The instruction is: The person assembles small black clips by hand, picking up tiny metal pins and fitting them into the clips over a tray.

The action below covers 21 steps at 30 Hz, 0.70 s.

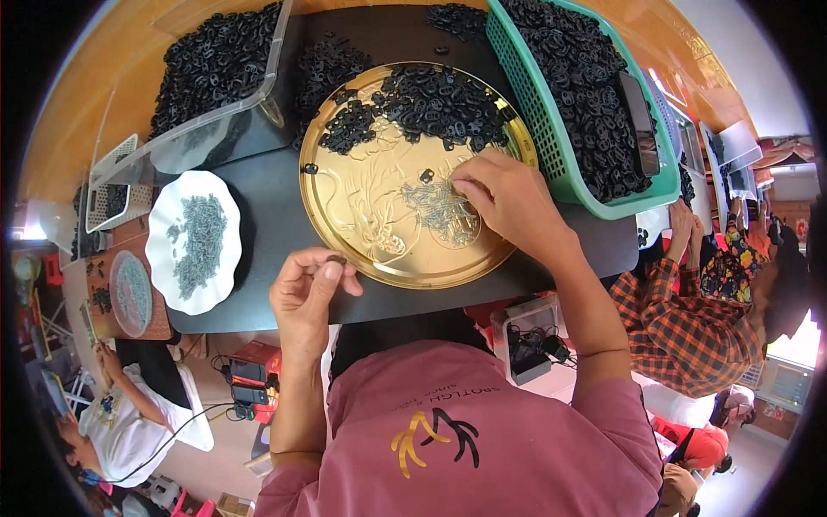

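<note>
A round gold tray [413,276] lies before me. Small black plastic pieces with holes [448,103] are heaped along its far side, and a pile of small silvery metal pins [435,207] is nearer its middle. One black piece [426,175] lies apart by the pins. My left hand [312,284], just off the tray's near left rim, pinches a small dark piece [337,258] between thumb and fingers. Over the right part of the tray, my right hand [510,200] has its fingertips together at the edge of the pins; whatever they hold is hidden.
A green basket [560,164] full of black pieces stands at the right, a phone [637,121] on top. A clear bin [215,129] of black pieces is at the far left. Left of the tray sits a white scalloped plate [224,280] of pins. Other people work on both sides.
</note>
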Motion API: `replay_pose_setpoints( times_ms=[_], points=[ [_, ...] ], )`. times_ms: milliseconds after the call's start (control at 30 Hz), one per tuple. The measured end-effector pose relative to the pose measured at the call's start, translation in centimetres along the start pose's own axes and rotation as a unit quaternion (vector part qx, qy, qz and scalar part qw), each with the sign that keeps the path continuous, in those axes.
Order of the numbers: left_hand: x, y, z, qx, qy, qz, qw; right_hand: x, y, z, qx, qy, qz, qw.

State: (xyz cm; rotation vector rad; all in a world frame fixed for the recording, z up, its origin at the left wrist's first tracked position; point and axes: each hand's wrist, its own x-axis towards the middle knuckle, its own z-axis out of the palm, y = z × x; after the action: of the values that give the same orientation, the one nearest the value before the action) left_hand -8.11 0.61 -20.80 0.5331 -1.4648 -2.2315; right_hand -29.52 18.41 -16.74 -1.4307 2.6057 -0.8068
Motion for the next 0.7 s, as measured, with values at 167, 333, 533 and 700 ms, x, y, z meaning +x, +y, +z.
replay_pose_setpoints(
  times_ms=[167,333,533,700],
  points=[
    [0.15,-0.11,-0.04,-0.008,-0.001,-0.005,1.000,0.34,0.19,0.36,-0.002,-0.012,-0.022,1.000],
    [0.13,-0.23,0.01,0.002,-0.008,0.004,1.000,0.57,0.82,0.58,-0.015,-0.009,-0.032,0.999],
    [0.17,-0.24,0.07,0.004,-0.004,0.006,1.000,0.46,0.83,0.51,-0.033,-0.011,0.015,0.999],
    [0.19,-0.23,0.10,0.004,-0.007,0.011,1.000,0.38,0.75,0.39,-0.047,0.006,0.023,0.999]
  ],
)
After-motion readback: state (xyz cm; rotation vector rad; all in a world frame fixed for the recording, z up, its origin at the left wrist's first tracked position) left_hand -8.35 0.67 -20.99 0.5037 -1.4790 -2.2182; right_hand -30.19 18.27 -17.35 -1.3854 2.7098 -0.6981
